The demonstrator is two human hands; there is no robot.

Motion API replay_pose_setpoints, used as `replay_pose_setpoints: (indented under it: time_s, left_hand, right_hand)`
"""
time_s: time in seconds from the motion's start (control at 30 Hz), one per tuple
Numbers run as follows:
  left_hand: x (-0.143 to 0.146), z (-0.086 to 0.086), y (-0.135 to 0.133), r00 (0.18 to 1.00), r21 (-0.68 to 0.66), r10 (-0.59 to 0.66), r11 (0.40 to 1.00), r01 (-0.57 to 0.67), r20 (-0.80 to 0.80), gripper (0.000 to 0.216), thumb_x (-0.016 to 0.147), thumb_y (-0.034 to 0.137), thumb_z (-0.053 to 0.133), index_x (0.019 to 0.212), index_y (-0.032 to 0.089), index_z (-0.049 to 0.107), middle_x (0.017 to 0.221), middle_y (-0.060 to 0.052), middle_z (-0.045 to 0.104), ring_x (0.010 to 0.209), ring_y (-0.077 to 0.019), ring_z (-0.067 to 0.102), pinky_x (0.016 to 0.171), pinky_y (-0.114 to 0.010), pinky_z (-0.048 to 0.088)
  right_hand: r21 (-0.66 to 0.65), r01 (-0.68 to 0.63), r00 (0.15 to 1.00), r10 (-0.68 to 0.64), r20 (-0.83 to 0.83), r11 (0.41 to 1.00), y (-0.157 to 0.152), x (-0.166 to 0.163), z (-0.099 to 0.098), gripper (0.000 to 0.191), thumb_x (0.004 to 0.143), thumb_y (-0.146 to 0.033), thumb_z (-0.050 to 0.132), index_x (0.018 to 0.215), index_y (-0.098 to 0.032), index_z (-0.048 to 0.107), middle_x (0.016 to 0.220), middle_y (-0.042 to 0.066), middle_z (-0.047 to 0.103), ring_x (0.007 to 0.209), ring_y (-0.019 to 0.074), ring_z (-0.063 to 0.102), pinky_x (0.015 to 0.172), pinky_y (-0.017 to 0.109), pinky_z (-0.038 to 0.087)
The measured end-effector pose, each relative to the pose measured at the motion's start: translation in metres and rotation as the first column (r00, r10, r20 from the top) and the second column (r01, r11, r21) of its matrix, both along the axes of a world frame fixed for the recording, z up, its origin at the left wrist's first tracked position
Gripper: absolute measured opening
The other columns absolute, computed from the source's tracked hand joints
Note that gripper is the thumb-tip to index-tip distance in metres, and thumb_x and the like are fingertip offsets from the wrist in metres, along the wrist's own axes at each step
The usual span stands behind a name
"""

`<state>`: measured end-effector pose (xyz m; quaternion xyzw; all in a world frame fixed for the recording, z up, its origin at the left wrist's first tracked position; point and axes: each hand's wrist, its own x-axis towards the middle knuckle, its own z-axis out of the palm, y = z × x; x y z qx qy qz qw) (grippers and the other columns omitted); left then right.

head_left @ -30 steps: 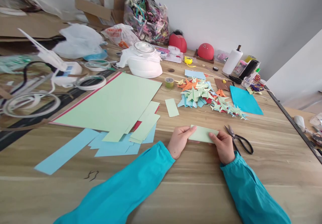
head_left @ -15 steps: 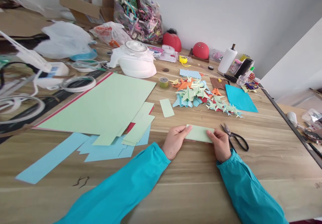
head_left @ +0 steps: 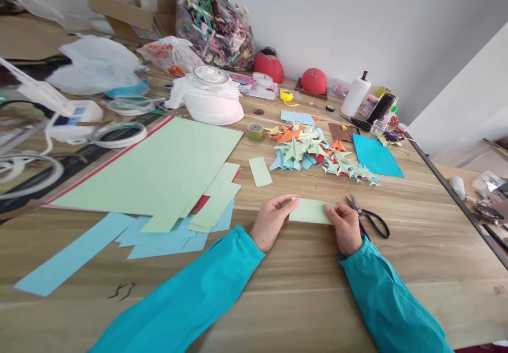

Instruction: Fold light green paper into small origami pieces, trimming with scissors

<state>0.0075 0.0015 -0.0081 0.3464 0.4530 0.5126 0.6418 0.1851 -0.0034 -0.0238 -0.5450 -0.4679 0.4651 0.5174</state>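
My left hand (head_left: pixel 270 222) and my right hand (head_left: pixel 346 227) hold a small light green paper rectangle (head_left: pixel 309 211) between them on the wooden table (head_left: pixel 309 289). Each hand pinches one end of the paper, fingers curled over its edges. Both arms wear teal sleeves. Black scissors (head_left: pixel 368 217) lie just right of my right hand. Another small green strip (head_left: pixel 260 171) lies beyond my left hand.
A pile of folded paper shapes (head_left: pixel 313 152) sits behind the hands, with a blue sheet (head_left: pixel 376 156) to its right. Large green sheet (head_left: pixel 159 168) and blue strips (head_left: pixel 166 236) lie left. Tape rolls (head_left: pixel 117 134), a white kettle (head_left: pixel 210 99), bags and boxes crowd the far side.
The view has drifted slightly, so everything sits a little further left. Both hands stay on the green paper, and my left fingers have shifted along its top edge.
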Motion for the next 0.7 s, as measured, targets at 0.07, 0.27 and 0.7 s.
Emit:
replay_pose_setpoints:
  time_s: [0.07,0.27,0.7]
  left_hand:
    - [0.0000,0.0029,0.0001,0.998,-0.019,-0.051,0.998,0.052,0.048,0.037,0.059,0.041,0.075,0.084,0.015,0.069,0.073,-0.003,0.068,0.070,-0.0178,0.062,0.057,-0.027,0.052]
    - [0.0012,0.0082,-0.0027,0.996,0.012,-0.088,0.996,0.088,-0.001,0.029,0.055,0.040,0.076,0.057,0.014,0.063,0.058,0.001,0.058,0.063,-0.0157,0.057,0.056,-0.030,0.055]
    - [0.0030,0.0075,-0.0030,0.996,0.052,-0.044,0.998,0.048,-0.072,0.034,0.059,0.044,0.073,0.053,0.014,0.058,0.056,0.002,0.056,0.060,-0.0143,0.055,0.056,-0.031,0.057]
  right_hand:
    - [-0.007,0.001,1.000,-0.001,-0.009,1.000,0.0000,-0.0001,0.0007,0.036,0.063,-0.051,0.071,0.057,-0.019,0.055,0.051,-0.004,0.048,0.046,0.0095,0.038,0.041,0.023,0.034]
    - [0.000,-0.004,0.999,0.004,-0.051,1.000,0.0005,0.0007,0.0001,0.034,0.065,-0.047,0.072,0.056,-0.019,0.055,0.051,-0.003,0.048,0.048,0.0101,0.040,0.042,0.023,0.034]
    - [0.005,0.020,1.000,-0.020,-0.013,1.000,0.0006,0.0002,0.0060,0.037,0.061,-0.050,0.073,0.054,-0.018,0.056,0.049,-0.003,0.048,0.048,0.0104,0.042,0.041,0.023,0.039]
